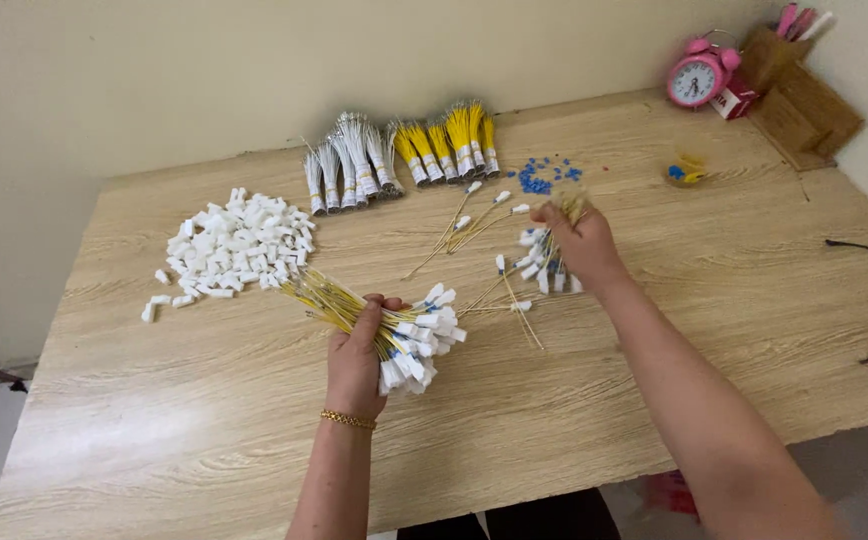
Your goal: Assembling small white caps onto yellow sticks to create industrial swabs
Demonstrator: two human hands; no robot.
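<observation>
- Gathering step, as you can judge it: your left hand (356,352) has its grip pressed around a bundle of yellow wires (374,322) with white end caps, held over the bench (204,420) just in front of the pile of white caps (234,245).
- Your right hand (579,243) pinches a smaller bunch of capped wires (544,262), to the right of that pile and lifted just above the bench.
- A few loose capped wires (474,225) lie between your hands, further from you than the bundle.
- Behind the pile stand tied bundles, white (349,160) and yellow (449,140); blue beads (544,177) lie to their right.
- Next move, in your place, calls for laying the smaller bunch alongside the big bundle, caps lined up.
</observation>
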